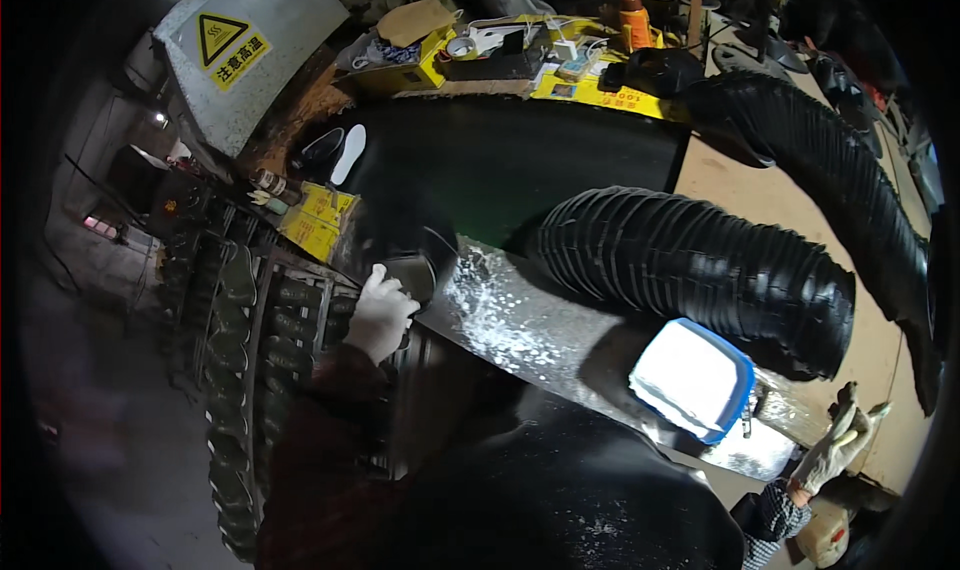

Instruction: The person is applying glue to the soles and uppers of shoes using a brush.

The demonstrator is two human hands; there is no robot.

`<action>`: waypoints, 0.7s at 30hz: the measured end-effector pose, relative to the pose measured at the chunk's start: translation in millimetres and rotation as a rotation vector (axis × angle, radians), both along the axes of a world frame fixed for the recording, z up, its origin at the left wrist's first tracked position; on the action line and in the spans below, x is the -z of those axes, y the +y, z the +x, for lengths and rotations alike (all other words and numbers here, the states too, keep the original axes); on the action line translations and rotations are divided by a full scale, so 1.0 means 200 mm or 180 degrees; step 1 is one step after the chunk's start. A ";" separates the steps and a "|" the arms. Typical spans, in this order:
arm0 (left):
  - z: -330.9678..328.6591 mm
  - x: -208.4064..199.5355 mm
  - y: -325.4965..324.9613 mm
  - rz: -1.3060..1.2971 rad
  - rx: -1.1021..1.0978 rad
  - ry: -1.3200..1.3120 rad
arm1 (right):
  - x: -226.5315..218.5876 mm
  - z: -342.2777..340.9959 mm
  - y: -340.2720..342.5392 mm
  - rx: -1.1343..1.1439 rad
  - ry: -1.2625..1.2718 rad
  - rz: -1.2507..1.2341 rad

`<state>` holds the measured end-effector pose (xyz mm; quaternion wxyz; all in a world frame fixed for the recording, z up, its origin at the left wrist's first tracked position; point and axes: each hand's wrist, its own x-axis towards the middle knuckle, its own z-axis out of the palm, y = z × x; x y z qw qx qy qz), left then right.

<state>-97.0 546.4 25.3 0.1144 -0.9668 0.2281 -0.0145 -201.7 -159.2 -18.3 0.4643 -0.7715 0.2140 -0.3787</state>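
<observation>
We are holding our right hand (836, 450) fingers-apart, lower right, and our left hand (381, 316), finger state unclear, at a dark, probably stiff piece (412, 274) left of centre, best pinched by its edge.

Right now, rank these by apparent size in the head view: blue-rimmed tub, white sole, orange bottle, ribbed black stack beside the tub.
1. Ribbed black stack
2. Blue-rimmed tub
3. White sole and orange bottle: too alike to rank.
</observation>
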 end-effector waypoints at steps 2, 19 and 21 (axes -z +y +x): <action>0.06 0.15 0.16 -0.0026 0.0093 0.0082 | -0.12 0.03 0.28 -0.0339 -0.0057 -0.0631; -1.31 1.61 0.99 -0.2835 -0.5503 0.1954 | 0.17 1.05 2.68 -0.3691 0.0586 -0.2653; -1.57 1.80 0.84 -0.3065 -0.5987 0.2323 | 0.25 1.08 2.76 -0.3778 0.1078 -0.3114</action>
